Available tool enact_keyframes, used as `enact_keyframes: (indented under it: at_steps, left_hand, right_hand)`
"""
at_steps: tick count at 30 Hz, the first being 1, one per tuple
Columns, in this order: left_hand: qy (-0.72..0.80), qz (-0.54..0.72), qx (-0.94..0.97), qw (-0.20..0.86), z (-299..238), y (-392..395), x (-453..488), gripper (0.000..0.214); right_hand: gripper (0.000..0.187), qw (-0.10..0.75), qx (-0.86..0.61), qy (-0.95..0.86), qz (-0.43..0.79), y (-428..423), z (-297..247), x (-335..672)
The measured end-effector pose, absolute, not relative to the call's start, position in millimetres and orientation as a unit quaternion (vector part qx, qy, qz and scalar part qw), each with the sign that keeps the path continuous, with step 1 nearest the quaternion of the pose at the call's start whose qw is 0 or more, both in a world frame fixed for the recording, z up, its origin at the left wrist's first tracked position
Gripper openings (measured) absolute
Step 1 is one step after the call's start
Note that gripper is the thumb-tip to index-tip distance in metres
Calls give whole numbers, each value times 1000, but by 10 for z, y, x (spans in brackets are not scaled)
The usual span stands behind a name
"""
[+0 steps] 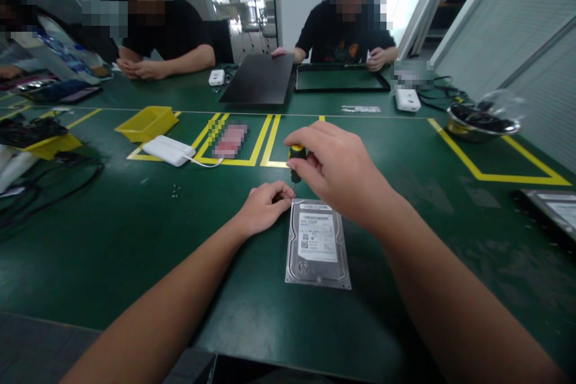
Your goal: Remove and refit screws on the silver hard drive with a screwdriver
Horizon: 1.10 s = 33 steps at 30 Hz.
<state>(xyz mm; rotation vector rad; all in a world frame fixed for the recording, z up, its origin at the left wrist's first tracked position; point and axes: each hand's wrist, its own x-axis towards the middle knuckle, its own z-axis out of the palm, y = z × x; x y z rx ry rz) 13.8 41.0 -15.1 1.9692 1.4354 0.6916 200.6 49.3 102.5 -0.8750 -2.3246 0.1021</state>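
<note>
A silver hard drive with a white label lies flat on the green table in front of me. My right hand grips a yellow-and-black screwdriver by its handle. The screwdriver stands upright, its thin shaft pointing down at the drive's far left corner. At that same corner, my left hand has its fingers curled and thumb drawn in, with the fingertips beside the shaft. Whatever they pinch is too small to make out. Several tiny screws lie loose on the table to the left.
Left of my hands are a yellow tray, a white power bank and cables. At right stand a metal bowl and another drive. Across the table, people sit; one holds a dark panel beside a black frame.
</note>
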Motion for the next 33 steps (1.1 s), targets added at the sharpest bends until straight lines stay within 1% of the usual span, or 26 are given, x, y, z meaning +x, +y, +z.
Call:
enact_keyframes:
  at_steps: [4,9,14,20,23,27,33]
  left_hand:
    - [539,244,762,263,-161,424,108,14]
    - [519,242,777,263,-183,446,70,18]
    - [504,256,783,261,-200,448,52,17]
    - [505,253,785,256,-167,440,66,14]
    - [506,250,783,260,-146,432,69,14]
    - [508,249,782,262,-146,431,65,14]
    - [510,247,783,256,-154,438,64,13]
  right_hand:
    - [25,309,-296,-902,58,471,1051,2019]
    - [29,305,-283,-906,80,442,1091,2039]
    - [18,305,-278,-907,87,447,1117,2045]
    - [15,311,-283,-905,66,478,1098,2019]
    - [17,314,-289,-901,74,486,1081,2023]
    - [26,322,-295,-896,86,501,1063,2051]
    - [23,326,-284,-896,97,516,1047,2078]
